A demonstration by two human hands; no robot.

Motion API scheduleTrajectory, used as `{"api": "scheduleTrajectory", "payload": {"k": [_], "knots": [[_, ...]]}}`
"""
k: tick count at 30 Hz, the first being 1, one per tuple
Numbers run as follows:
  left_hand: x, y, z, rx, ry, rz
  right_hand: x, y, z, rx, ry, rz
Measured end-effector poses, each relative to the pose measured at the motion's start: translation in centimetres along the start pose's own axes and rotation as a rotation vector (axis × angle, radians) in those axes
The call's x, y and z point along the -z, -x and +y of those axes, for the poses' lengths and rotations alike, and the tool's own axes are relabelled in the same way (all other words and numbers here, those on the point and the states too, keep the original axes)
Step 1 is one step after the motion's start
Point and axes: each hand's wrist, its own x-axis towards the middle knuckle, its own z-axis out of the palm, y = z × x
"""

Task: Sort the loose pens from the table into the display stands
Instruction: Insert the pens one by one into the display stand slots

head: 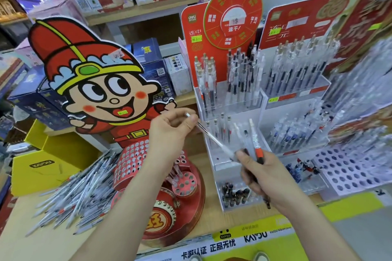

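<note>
My left hand (172, 131) pinches one clear pen (209, 134) near its top end; the pen slants down to the right toward my other hand. My right hand (268, 178) grips a small bunch of pens (255, 144), among them one with an orange band, standing upright in front of the tiered clear display stand (229, 101). That stand holds rows of upright pens on its upper and lower steps. A big heap of loose pens (80, 188) lies on the table at the left. A red round stand (169, 176) with holes sits between my arms.
A large cartoon cut-out figure (99, 82) rises behind the red stand. A second clear stand (297, 82) full of pens and a white tray with round holes (343, 167) are at the right. Yellow boxes (42, 167) and blue boxes (31, 99) are at the left.
</note>
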Motion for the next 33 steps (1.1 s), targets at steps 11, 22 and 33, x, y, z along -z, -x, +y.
{"api": "scheduleTrajectory", "payload": {"k": [11,22,33], "knots": [[-3.9,-1.6,1.9,-0.266,-0.384,-0.118,3.9,0.4,-0.2,0.078,-0.154,0.1],[-8.4,-0.3,4.3,-0.235,-0.128,-0.315,8.0,3.5,0.3,0.077,-0.428,0.084],[-25.0,2.9,2.8,-0.415,-0.338,-0.587,21.9,9.2,2.7,0.237,-0.444,0.557]]}}
